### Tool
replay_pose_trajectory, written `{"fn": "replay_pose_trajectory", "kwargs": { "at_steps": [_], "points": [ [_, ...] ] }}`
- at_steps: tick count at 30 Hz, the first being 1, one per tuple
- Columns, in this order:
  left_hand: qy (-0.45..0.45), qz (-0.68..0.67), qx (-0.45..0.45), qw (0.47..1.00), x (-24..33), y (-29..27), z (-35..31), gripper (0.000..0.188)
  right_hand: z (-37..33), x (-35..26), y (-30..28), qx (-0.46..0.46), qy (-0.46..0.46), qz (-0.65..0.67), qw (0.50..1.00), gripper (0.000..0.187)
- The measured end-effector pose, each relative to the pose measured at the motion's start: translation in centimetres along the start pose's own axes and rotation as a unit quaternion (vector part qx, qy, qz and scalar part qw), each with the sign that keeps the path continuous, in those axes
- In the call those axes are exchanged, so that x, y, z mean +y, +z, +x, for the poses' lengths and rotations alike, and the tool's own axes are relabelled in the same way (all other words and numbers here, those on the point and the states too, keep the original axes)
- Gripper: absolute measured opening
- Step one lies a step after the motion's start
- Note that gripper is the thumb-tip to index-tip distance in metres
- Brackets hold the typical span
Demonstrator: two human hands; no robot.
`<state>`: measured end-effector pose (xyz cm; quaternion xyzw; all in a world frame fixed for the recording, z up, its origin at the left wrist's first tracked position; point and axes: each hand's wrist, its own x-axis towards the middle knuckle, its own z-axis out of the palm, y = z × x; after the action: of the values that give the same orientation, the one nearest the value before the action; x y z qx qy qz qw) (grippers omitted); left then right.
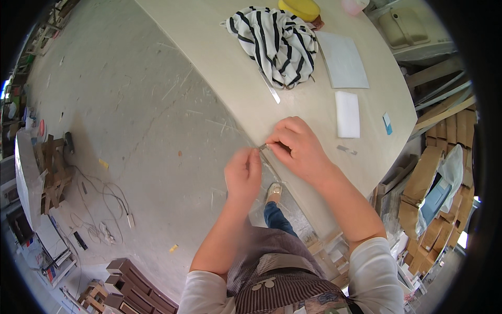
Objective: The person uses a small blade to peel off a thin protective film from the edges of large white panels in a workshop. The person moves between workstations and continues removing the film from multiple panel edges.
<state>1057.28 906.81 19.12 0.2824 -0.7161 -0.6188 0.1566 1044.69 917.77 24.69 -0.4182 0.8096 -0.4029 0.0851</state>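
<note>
Just past the near edge of the cream tabletop (308, 110), my two hands pinch a small, thin grey piece (263, 147) between them, too small to name. My left hand (243, 170), slightly blurred, grips one end between thumb and fingertip over the floor. The other end is between thumb and forefinger of my right hand (296, 149), which is over the table edge. A white foam block (348, 115) lies on the table beyond my right hand. Nearby are a flat grey strip (346, 150) and a slim pale blade-like tool (270, 88).
A striped black-and-white cloth (277, 47), a yellow sponge (299, 7) and a white sheet (342, 60) are farther up the table. A small blue-and-white packet (387, 124) lies right. Cables (107, 199) trail across the floor; cardboard boxes (421, 178) stand right.
</note>
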Motion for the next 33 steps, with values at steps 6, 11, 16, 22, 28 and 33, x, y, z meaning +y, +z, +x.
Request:
{"fn": "replay_pose_trajectory", "kwargs": {
  "at_steps": [6,11,16,22,28,33],
  "points": [
    [0.035,0.021,0.022,0.999,0.0,0.8,-1.4,0.017,-1.5,0.4,-0.2,-0.007,-0.002,0.011,1.000,0.009],
    [0.032,0.030,0.029,0.999,0.1,1.1,-2.6,0.013,-2.6,0.5,-0.6,-0.019,-0.003,0.013,1.000,0.008],
    [0.047,0.038,0.048,0.997,0.5,1.6,-3.9,0.011,-3.7,0.3,-1.0,-0.023,-0.007,0.010,1.000,0.007],
    [0.028,0.026,0.031,0.999,0.5,2.1,-5.5,0.011,-5.1,0.0,-1.7,-0.040,-0.003,0.009,0.999,0.007],
    [0.016,0.031,0.010,0.999,0.9,2.8,-7.6,0.010,-7.1,-0.2,-2.5,-0.049,0.001,0.003,0.999,0.010],
    [0.026,0.058,0.006,0.998,0.7,3.4,-9.4,0.009,-9.3,-0.3,-3.0,-0.043,0.004,0.004,0.999,0.015]
  ]
}}
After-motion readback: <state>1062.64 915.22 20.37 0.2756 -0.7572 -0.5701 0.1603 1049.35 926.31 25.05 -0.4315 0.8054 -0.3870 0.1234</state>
